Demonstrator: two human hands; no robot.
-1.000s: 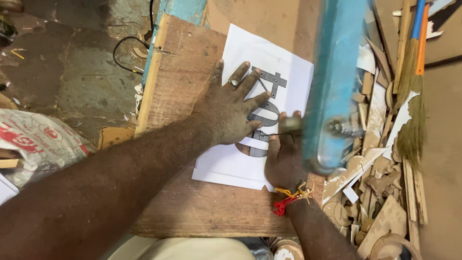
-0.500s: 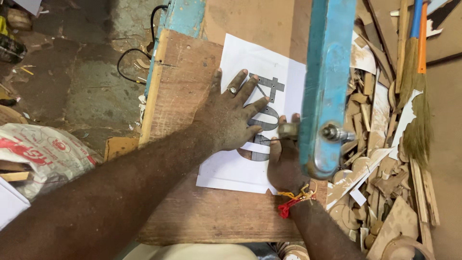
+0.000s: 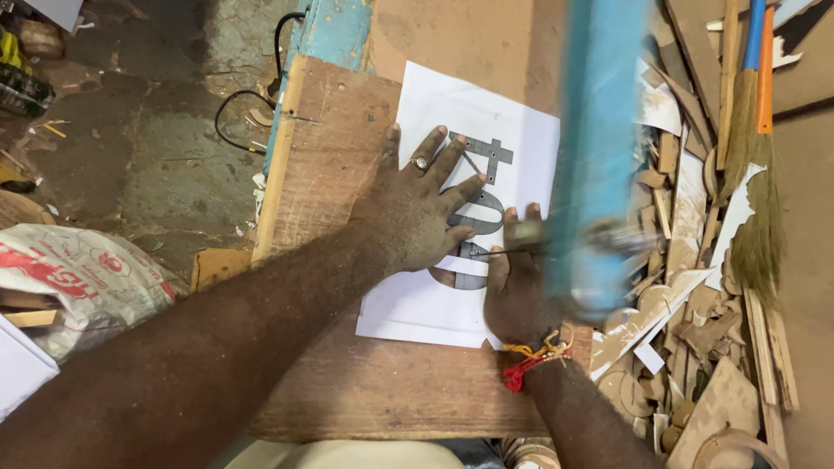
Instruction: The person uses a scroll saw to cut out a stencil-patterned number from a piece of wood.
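Table (image 3: 347, 382): rough wooden slab under both hands, its far left edge trimmed in pale wood against a blue-painted frame.

Saw arm (image 3: 599, 148): blue, motion-blurred, crossing above the right hand and running away from the person. The blade itself cannot be made out in the blur.

Scrap pile (image 3: 686, 347): wood offcuts heaped just right of the right hand; a broom (image 3: 756, 200) with orange and blue handles lies beyond them.

Paper sheet (image 3: 486, 122): white, with dark grey printed shapes, lying flat on the table beneath both hands. Whether it is glued to a board under it cannot be told.

Left hand (image 3: 415, 208): flat, fingers spread apart, palm pressing the sheet down; a ring (image 3: 420, 162) on one finger. It grips nothing.

Right hand (image 3: 514, 291): just right of the left hand, fingers laid on the sheet close by the dark shapes, directly below the blurred arm; red and yellow thread (image 3: 532, 363) at the wrist. Whether it pinches anything cannot be told.

Risk, judged: the right fingertips sit very near the cutting line, so a slip or sudden snag of the sheet could carry them in. Uneven pressure between the hands could let the paper skew or tear. The loose thread could catch.
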